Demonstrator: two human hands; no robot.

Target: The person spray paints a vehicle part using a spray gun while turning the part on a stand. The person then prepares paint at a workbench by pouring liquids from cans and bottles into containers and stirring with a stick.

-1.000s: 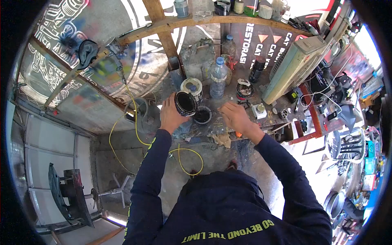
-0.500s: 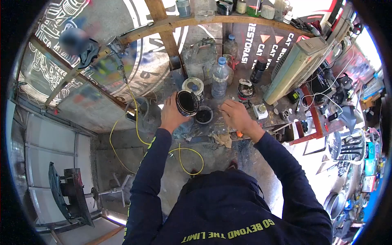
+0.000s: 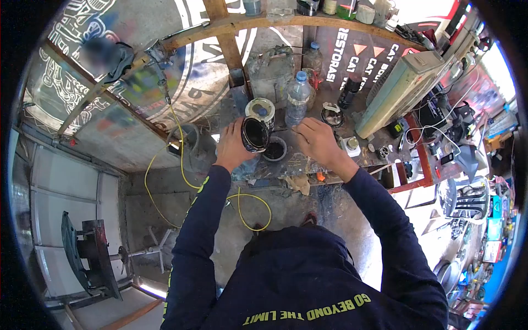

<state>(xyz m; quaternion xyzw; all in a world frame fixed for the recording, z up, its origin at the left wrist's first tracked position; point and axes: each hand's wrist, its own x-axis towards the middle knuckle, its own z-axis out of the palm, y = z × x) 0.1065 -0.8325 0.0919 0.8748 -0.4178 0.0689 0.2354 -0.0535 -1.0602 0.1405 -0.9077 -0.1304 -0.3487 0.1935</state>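
Note:
My left hand [image 3: 233, 147] is wrapped round a dark-coated can [image 3: 256, 134], which tilts to the right with its open mouth facing me. Just right of and below it, a small cup [image 3: 274, 149] with dark contents sits on the workbench [image 3: 300, 163]. My right hand [image 3: 319, 144] is pinched above the bench, right of the cup, on a thin stick [image 3: 282, 130] that points left toward the can. Behind the can stands a white tub [image 3: 260, 109]. A clear plastic bottle [image 3: 297, 99] with a blue cap is upright beyond the cup.
An open tin [image 3: 332, 115], a small white container [image 3: 350, 146] and a dark spray can [image 3: 349, 92] are on the right. A large beige appliance [image 3: 399, 91] leans farther right. A yellow hose [image 3: 181, 157] hangs at the left. Jars line the wooden shelf [image 3: 324, 21] above.
The can in my left hand has shifted slightly right and up and tips more to the right. My right hand has moved slightly up. The view has shifted a little.

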